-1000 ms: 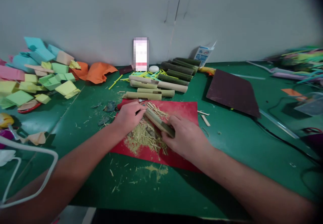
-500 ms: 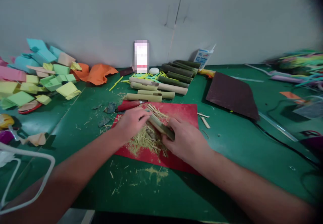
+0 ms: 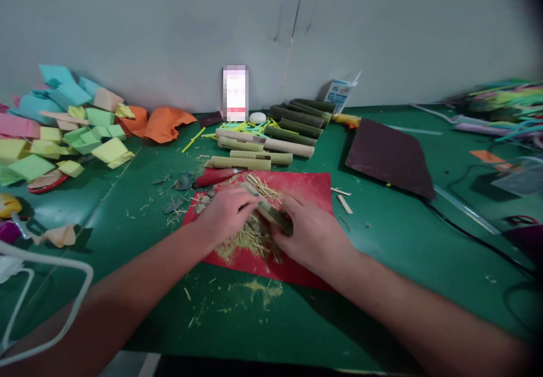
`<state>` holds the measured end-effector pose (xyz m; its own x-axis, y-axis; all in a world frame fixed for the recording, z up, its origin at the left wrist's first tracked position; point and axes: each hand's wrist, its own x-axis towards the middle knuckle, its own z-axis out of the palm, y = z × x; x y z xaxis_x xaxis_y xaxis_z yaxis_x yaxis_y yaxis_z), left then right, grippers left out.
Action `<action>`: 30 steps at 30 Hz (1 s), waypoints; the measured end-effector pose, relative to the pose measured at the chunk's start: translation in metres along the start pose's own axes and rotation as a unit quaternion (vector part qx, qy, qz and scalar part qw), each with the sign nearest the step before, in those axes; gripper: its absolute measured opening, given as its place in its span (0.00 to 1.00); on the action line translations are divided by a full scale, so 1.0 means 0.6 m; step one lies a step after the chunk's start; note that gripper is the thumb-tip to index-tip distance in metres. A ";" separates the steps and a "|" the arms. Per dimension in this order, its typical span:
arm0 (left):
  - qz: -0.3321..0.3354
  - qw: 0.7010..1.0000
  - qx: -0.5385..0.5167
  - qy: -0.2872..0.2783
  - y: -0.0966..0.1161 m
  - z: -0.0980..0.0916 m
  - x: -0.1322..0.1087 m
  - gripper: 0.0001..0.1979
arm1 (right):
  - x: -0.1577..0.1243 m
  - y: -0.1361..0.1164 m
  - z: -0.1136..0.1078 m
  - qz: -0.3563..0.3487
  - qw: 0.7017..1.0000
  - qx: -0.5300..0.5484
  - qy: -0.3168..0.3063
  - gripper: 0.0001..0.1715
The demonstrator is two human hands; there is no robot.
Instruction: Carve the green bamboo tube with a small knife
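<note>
My right hand (image 3: 311,230) is closed around the near end of a short bamboo tube (image 3: 275,217), held aslant above a red sheet (image 3: 305,187). My left hand (image 3: 227,213) is closed over the tube's upper part. Its fingertips pinch a small dark piece, seemingly sandpaper (image 3: 257,195), pressed against the bamboo; most of that piece is hidden. Beneath the hands lie bamboo splinters (image 3: 263,186) and pale dust. A red-handled tool (image 3: 216,177) rests at the sheet's back left edge, its tip partly out of sight.
Several bamboo tubes (image 3: 261,158) lie in rows behind the sheet, near a phone (image 3: 236,91) against the wall. Dark scraps (image 3: 184,181) are at left, by piled coloured paper (image 3: 97,136). Rightward lies a dark brown sheet (image 3: 388,159); a white wire frame (image 3: 80,292) stands front left.
My left hand has slid slightly right and toward me along the bamboo tube, closer to my right hand. The right hand keeps its hold almost unmoved. The view has shifted a little.
</note>
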<state>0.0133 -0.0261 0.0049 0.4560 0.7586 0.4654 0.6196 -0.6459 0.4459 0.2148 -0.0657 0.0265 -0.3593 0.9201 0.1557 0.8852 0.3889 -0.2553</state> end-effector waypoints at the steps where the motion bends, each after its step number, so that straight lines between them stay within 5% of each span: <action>1: -0.011 1.000 0.007 0.015 -0.005 -0.001 0.001 0.07 | 0.000 0.000 0.000 0.001 1.000 0.001 0.001 0.06; 8: -0.067 0.996 0.027 0.042 -0.024 -0.021 -0.002 0.08 | -0.003 -0.002 -0.002 -0.003 1.000 -0.002 -0.008 0.06; 11: -0.158 0.982 -0.063 0.081 -0.018 -0.029 -0.004 0.10 | -0.003 -0.002 -0.003 -0.006 1.000 -0.013 -0.009 0.06; 13: -0.241 0.944 -0.204 0.094 -0.015 -0.033 -0.003 0.13 | -0.002 0.000 -0.003 -0.013 1.000 -0.027 -0.001 0.06; 16: -0.316 0.846 -0.421 0.085 -0.013 -0.040 -0.001 0.15 | 0.001 0.003 -0.003 -0.024 0.998 -0.055 0.016 0.06; 23: -0.319 0.649 -0.691 0.018 -0.008 -0.062 0.007 0.13 | 0.012 0.017 -0.004 -0.064 0.994 -0.080 0.047 0.10; 26: -0.314 0.615 -0.724 0.009 -0.009 -0.064 0.006 0.14 | 0.012 0.020 -0.003 -0.059 0.996 -0.061 0.038 0.11; 30: -0.319 0.619 -0.718 0.006 -0.008 -0.061 0.004 0.14 | 0.012 0.021 -0.002 -0.067 0.996 -0.029 0.043 0.11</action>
<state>-0.0120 -0.0240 0.0319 0.4009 0.9032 -0.1534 -0.5391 0.3680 0.7576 0.2236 -0.0546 0.0255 -0.4501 0.8523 0.2665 0.8481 0.5014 -0.1711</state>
